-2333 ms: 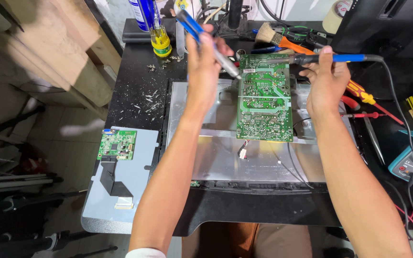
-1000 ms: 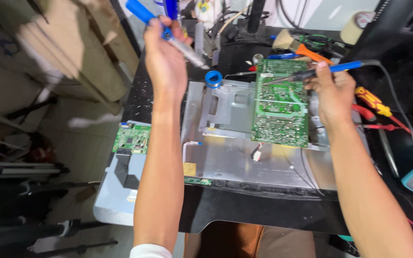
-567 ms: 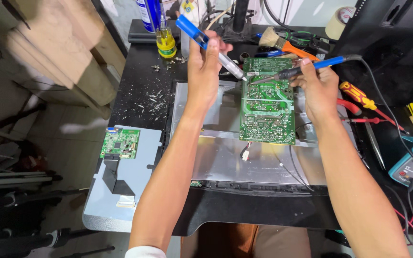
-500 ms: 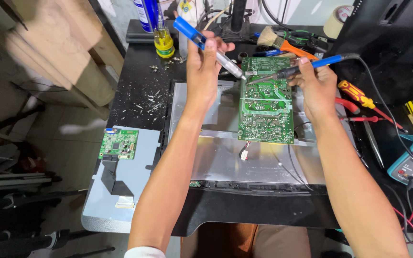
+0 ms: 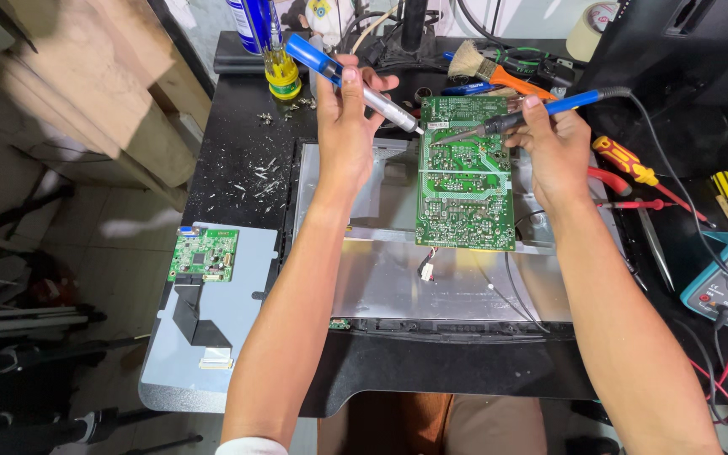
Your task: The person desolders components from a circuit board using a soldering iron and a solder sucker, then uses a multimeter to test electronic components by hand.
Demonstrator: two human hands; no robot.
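Watching the left hand [image 5: 349, 109] pinching a blue desoldering pump [image 5: 351, 72], right hand [image 5: 554, 139] wrapped round the soldering iron [image 5: 516, 122], both tips at the green circuit board's [image 5: 465, 173] top edge on the table [image 5: 238, 160]. Risk: board looks unclamped; pump recoil could shift it and smear solder.

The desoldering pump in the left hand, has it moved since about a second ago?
Yes. The desoldering pump came back right and down: then its tip pointed well left of the green circuit board; now the tip meets the board's top left corner.
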